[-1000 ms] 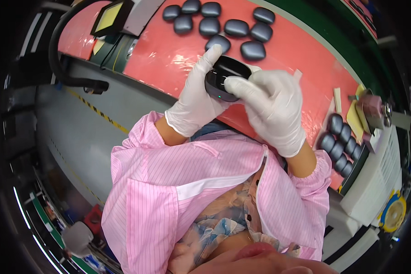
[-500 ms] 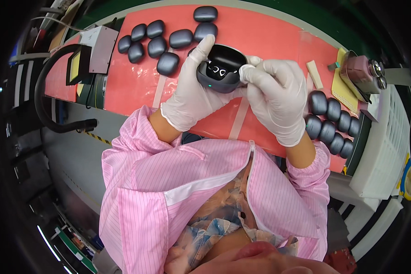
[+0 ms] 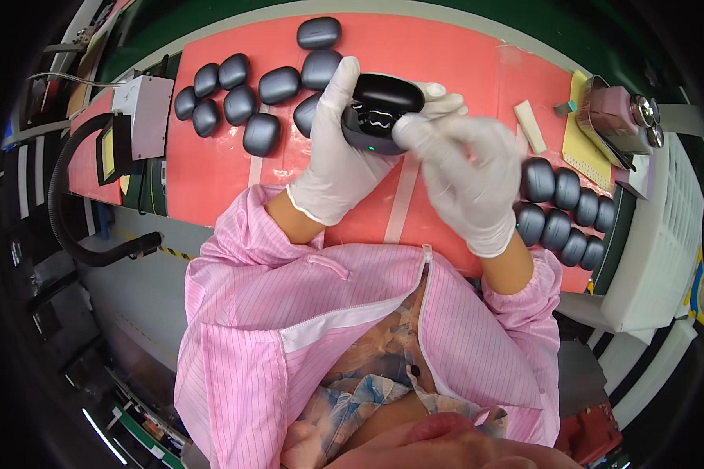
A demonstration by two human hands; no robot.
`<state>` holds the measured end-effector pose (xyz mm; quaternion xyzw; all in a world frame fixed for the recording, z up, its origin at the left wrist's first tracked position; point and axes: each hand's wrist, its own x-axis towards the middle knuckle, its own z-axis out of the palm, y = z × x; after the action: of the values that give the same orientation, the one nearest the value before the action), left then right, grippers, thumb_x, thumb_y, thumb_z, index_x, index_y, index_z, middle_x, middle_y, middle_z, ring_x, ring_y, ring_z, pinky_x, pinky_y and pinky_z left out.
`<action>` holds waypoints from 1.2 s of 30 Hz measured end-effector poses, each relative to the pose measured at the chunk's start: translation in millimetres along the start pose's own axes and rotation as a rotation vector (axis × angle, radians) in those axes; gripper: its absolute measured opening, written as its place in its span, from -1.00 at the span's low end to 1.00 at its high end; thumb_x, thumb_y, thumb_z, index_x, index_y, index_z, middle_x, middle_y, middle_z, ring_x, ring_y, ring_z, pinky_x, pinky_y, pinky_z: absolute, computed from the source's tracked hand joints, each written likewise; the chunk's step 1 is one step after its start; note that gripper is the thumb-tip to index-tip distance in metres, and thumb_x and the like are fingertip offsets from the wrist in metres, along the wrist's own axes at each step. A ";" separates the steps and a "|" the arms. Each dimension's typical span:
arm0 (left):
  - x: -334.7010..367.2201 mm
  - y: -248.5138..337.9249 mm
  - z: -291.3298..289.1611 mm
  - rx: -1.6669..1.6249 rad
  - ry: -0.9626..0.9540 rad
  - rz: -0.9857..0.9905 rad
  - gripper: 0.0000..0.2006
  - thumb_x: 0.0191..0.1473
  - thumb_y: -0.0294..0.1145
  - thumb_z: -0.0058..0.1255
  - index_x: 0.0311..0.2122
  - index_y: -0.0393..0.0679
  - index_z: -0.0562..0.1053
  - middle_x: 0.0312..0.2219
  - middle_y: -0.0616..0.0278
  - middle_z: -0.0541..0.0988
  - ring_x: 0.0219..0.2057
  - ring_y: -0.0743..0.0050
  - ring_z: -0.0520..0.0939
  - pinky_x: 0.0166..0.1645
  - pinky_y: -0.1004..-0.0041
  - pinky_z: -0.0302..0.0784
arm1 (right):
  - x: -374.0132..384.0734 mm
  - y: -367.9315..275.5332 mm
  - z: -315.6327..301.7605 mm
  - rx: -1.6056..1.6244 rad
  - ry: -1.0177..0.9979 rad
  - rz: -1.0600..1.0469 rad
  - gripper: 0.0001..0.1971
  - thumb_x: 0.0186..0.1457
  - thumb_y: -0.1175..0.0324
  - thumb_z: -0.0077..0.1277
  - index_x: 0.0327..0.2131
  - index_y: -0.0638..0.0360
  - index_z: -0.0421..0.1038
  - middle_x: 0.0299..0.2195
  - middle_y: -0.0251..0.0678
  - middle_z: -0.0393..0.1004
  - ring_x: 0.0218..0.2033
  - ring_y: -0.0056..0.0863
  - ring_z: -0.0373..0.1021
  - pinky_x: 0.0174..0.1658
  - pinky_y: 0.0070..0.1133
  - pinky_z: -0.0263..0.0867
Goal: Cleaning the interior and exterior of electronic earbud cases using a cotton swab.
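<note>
My left hand [image 3: 336, 156] wears a white glove and holds a dark grey earbud charging case [image 3: 388, 94], lid raised. Its thumb lies along the case's left side, and white-gloved fingertips show behind the right side. A small green light glows on the case front. Inside, the black well is glossy with bright reflections. My right hand [image 3: 469, 176], also gloved and somewhat blurred, has its fingers curled, the tips pressed together at the case's right front edge. Whatever they may pinch is hidden.
Several shut grey cases [image 3: 261, 134] lie on the red mat [image 3: 446, 47] at left, more in rows [image 3: 556, 228] at right. A beige strip [image 3: 529, 127], yellow pad [image 3: 589, 162] and pink container [image 3: 614, 117] are at right. A box-shaped device [image 3: 144, 109] and black hose [image 3: 57, 187] stand left.
My right fingertips have moved a little left, over the case's front right corner. The open case stays in my left hand. The table and its items appear shifted slightly left in the view.
</note>
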<state>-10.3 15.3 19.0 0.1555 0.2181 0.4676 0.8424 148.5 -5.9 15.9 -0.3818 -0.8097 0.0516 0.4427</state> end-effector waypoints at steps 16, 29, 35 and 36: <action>-8.2 6.6 -15.6 -0.217 -0.055 -0.118 -0.21 0.14 0.26 -0.35 0.00 -0.46 0.32 0.06 -0.28 0.34 0.10 -0.02 0.39 0.20 0.19 0.29 | 1.8 -7.6 15.0 0.125 0.041 -0.014 -0.67 -0.21 0.64 0.13 -0.26 0.17 0.53 -0.42 -0.34 0.42 -0.46 -0.47 0.33 -0.42 -0.60 0.25; -3.7 13.2 -28.0 -0.170 -0.012 -0.062 -0.30 0.17 0.19 -0.30 0.05 -0.38 0.29 -0.21 -0.09 0.52 -0.32 0.24 0.57 -0.32 0.49 0.50 | 2.2 24.9 -83.9 -0.351 0.244 0.272 -0.82 -0.06 0.62 0.08 -0.30 0.24 0.52 -0.35 -0.29 0.50 -0.32 -0.42 0.42 -0.24 -0.54 0.33; -0.3 14.4 -23.1 -0.181 -0.073 -0.072 -0.32 0.18 0.12 -0.28 0.05 -0.45 0.27 -0.22 -0.11 0.51 -0.33 0.22 0.54 -0.35 0.45 0.45 | 2.0 119.2 -183.0 -0.751 0.025 0.433 -0.78 0.11 0.36 -0.05 -0.21 0.16 0.53 -0.35 -0.15 0.50 -0.31 -0.25 0.42 -0.17 -0.46 0.32; 2.1 14.8 -22.6 -0.175 -0.081 -0.069 -0.32 0.18 0.12 -0.29 0.04 -0.45 0.28 -0.22 -0.12 0.51 -0.35 0.21 0.53 -0.36 0.46 0.43 | 1.1 119.6 -192.1 -0.752 0.024 0.429 -0.78 0.11 0.36 -0.05 -0.21 0.16 0.53 -0.35 -0.15 0.50 -0.31 -0.25 0.42 -0.17 -0.46 0.32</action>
<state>-31.6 26.1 6.1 0.0922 0.1474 0.4490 0.8764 361.9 30.0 82.0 -0.6767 -0.6694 -0.1607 0.2612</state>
